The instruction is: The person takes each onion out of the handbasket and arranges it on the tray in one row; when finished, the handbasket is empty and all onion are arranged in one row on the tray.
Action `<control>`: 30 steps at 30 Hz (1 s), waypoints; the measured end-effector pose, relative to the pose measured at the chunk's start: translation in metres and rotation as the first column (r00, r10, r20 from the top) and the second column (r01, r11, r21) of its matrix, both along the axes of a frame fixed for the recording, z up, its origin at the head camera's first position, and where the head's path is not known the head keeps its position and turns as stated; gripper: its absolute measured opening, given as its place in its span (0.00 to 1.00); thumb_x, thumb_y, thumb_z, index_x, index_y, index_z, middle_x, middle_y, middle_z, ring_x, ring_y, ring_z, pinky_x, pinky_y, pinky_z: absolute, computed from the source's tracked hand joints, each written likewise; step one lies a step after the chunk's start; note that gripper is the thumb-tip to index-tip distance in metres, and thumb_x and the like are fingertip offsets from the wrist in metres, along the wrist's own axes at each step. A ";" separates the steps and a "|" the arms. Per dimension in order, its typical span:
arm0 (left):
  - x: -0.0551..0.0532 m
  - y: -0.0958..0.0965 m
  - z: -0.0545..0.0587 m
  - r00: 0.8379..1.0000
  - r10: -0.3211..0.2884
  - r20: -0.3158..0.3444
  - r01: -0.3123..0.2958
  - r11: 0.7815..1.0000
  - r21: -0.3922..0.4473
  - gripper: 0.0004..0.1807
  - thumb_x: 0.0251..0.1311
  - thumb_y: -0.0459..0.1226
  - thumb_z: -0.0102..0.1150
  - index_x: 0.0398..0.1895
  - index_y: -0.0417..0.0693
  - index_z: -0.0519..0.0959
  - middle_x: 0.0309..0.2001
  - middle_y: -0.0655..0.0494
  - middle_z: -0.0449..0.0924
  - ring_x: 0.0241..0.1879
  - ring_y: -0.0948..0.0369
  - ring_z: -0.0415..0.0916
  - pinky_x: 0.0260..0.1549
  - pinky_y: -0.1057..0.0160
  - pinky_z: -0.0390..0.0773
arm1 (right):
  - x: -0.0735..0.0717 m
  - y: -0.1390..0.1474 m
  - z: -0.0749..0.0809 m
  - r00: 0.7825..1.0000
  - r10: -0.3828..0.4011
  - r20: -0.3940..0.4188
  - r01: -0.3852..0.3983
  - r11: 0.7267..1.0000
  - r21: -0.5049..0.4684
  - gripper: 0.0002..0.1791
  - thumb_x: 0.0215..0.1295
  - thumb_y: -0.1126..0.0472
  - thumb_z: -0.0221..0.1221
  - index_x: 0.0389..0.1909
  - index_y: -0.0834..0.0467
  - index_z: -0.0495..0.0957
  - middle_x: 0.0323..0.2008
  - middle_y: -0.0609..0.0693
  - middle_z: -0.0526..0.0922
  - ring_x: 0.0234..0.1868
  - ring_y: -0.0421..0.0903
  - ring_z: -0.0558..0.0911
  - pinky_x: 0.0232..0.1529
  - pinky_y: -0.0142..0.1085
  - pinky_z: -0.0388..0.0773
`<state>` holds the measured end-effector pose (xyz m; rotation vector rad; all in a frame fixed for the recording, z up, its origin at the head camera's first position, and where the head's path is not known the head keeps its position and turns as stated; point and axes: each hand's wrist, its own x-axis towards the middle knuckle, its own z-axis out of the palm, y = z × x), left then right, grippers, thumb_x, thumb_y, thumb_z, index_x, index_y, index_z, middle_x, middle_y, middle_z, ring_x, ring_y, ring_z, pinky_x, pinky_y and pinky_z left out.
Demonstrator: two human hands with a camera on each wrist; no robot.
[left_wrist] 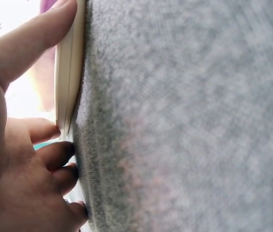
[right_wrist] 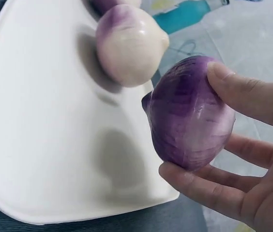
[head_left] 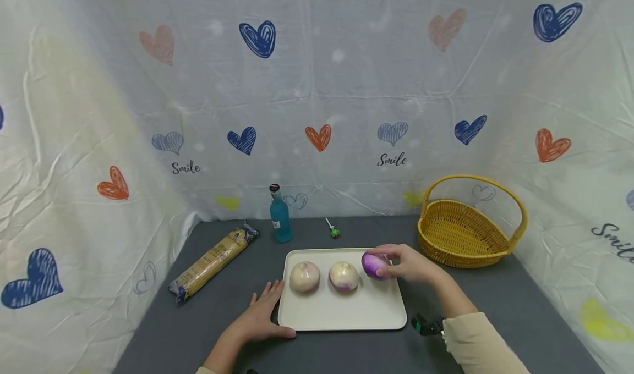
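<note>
A purple onion (head_left: 372, 264) is held between the thumb and fingers of my right hand (head_left: 407, 263), over the right end of a white tray (head_left: 346, 314). In the right wrist view the onion (right_wrist: 192, 113) hangs apart from the tray (right_wrist: 44, 135), its shadow below. Two pale, purple-tinged onions sit on the tray, one at the left (head_left: 304, 277) and one in the middle (head_left: 343, 276). My left hand (head_left: 260, 318) rests spread at the tray's left side. Its thumb (left_wrist: 35, 41) touches the rim in the left wrist view.
A yellow wicker basket (head_left: 423, 236) with a tall handle stands at the back right. Behind the tray are a blue bottle (head_left: 280, 220) and a green lollipop (head_left: 334, 233). A long yellow noodle packet (head_left: 213, 263) lies at the left. A black band (head_left: 427, 325) circles my right wrist.
</note>
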<state>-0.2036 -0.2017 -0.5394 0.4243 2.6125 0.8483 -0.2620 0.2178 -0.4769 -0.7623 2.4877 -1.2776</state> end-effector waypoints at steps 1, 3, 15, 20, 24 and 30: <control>0.000 0.000 0.000 1.000 0.000 0.000 0.000 1.000 -0.001 0.70 0.43 0.64 0.76 0.81 0.42 0.46 0.81 0.40 0.44 0.80 0.39 0.37 0.70 0.27 0.37 | 0.000 0.000 -0.003 1.000 -0.002 0.001 0.002 1.000 0.007 0.28 0.63 0.58 0.69 0.64 0.58 0.78 0.59 0.62 0.79 0.40 0.51 0.81 0.33 0.42 0.85; 0.000 0.000 -0.001 1.000 0.000 0.001 0.000 1.000 -0.005 0.70 0.43 0.64 0.75 0.82 0.42 0.46 0.81 0.40 0.44 0.80 0.39 0.37 0.71 0.27 0.37 | 0.000 -0.001 -0.008 1.000 -0.008 -0.001 0.008 1.000 0.026 0.28 0.63 0.58 0.70 0.64 0.57 0.79 0.58 0.60 0.80 0.38 0.51 0.80 0.31 0.39 0.84; 0.000 0.000 -0.001 1.000 0.001 -0.003 -0.001 1.000 0.002 0.70 0.44 0.63 0.76 0.81 0.41 0.46 0.81 0.39 0.44 0.80 0.39 0.37 0.70 0.27 0.37 | 0.009 -0.003 -0.018 0.999 -0.022 -0.044 0.030 0.984 0.176 0.30 0.67 0.52 0.66 0.68 0.56 0.74 0.64 0.57 0.78 0.54 0.53 0.78 0.52 0.50 0.78; 0.001 0.000 0.000 1.000 0.003 -0.005 -0.003 1.000 0.003 0.70 0.44 0.63 0.76 0.81 0.42 0.46 0.81 0.39 0.44 0.80 0.39 0.37 0.71 0.27 0.37 | 0.010 -0.003 -0.018 0.999 -0.024 -0.033 0.030 0.981 0.191 0.34 0.67 0.50 0.66 0.71 0.56 0.71 0.65 0.59 0.77 0.62 0.59 0.76 0.58 0.58 0.74; 0.001 0.001 0.000 1.000 0.004 -0.007 -0.004 1.000 0.001 0.70 0.43 0.63 0.76 0.81 0.42 0.47 0.81 0.40 0.45 0.80 0.39 0.37 0.71 0.27 0.37 | 0.010 -0.002 -0.019 0.999 -0.028 -0.041 0.035 0.981 0.191 0.33 0.67 0.51 0.66 0.71 0.55 0.71 0.64 0.58 0.77 0.60 0.57 0.77 0.57 0.58 0.75; 0.001 0.001 0.001 1.000 0.005 -0.001 -0.005 1.000 0.002 0.70 0.43 0.64 0.75 0.81 0.42 0.47 0.81 0.40 0.44 0.80 0.39 0.37 0.71 0.27 0.36 | 0.011 0.000 -0.020 0.998 -0.025 -0.062 0.036 0.982 0.183 0.34 0.65 0.50 0.67 0.70 0.55 0.71 0.65 0.59 0.77 0.63 0.61 0.75 0.60 0.62 0.73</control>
